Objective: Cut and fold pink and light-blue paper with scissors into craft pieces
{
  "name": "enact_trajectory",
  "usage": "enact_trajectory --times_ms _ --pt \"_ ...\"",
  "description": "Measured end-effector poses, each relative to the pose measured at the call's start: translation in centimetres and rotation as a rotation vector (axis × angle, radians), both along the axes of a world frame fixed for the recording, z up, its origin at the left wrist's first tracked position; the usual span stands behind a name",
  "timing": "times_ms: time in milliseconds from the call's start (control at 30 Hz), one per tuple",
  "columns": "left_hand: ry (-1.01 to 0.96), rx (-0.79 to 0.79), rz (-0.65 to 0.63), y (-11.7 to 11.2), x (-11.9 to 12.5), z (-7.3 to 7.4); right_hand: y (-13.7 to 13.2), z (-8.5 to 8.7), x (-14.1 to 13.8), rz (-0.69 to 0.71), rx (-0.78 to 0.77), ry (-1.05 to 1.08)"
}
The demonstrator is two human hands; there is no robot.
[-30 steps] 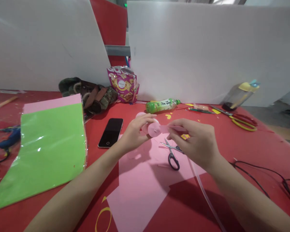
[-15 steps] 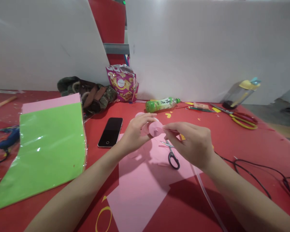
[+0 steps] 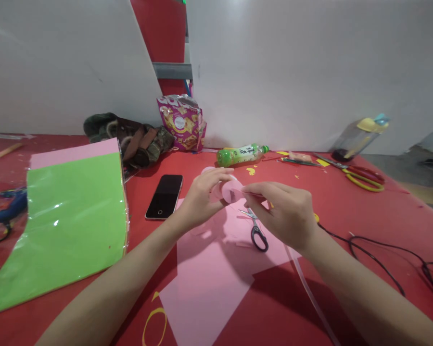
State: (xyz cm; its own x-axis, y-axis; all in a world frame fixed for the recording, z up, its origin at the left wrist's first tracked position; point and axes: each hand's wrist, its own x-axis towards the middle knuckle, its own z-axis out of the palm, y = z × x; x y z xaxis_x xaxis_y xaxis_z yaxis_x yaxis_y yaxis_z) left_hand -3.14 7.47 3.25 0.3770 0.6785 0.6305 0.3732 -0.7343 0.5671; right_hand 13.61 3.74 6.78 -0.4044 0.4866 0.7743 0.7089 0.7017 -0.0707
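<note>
Between my hands is a small round piece of pink paper (image 3: 231, 192), held above the table. My left hand (image 3: 205, 196) curls around its left side, and more rounded pink paper shows behind the fingertips. My right hand (image 3: 283, 211) pinches at the right edge of the piece; what exactly lies between those fingertips is partly hidden. Below lie black-handled scissors (image 3: 259, 235), slightly open, on large pink paper sheets (image 3: 211, 288).
A phone (image 3: 164, 197) and green paper in a clear sleeve (image 3: 77, 216) lie left. Behind are a snack bag (image 3: 182, 122), a green bottle (image 3: 241, 155) and a camouflage item (image 3: 130, 139). Red-and-yellow scissors (image 3: 364, 180), a tumbler (image 3: 359, 139) and a black cable (image 3: 378, 245) are right.
Both hands keep nearly the same pose around the pink paper. The small flap on the face of the round piece looks slightly different, and the view has shifted a little.
</note>
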Motion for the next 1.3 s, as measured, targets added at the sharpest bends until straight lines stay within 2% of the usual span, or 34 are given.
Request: enact_trajectory --times_ms 567,900,1100,1300 --pt "0.016 0.001 -0.006 0.0 -0.1 0.0 0.3 -0.1 0.1 -0.033 0.028 -0.015" --pt "0.011 -0.003 -0.021 0.0 0.0 0.1 0.5 -0.4 -0.1 -0.051 -0.060 0.029" --pt "0.015 0.002 -0.032 0.0 0.0 0.0 0.5 -0.4 0.3 -0.004 -0.175 -0.001" --pt "0.018 -0.010 -0.024 0.0 -0.2 0.0 1.4 -0.2 0.9 0.078 -0.061 -0.048"
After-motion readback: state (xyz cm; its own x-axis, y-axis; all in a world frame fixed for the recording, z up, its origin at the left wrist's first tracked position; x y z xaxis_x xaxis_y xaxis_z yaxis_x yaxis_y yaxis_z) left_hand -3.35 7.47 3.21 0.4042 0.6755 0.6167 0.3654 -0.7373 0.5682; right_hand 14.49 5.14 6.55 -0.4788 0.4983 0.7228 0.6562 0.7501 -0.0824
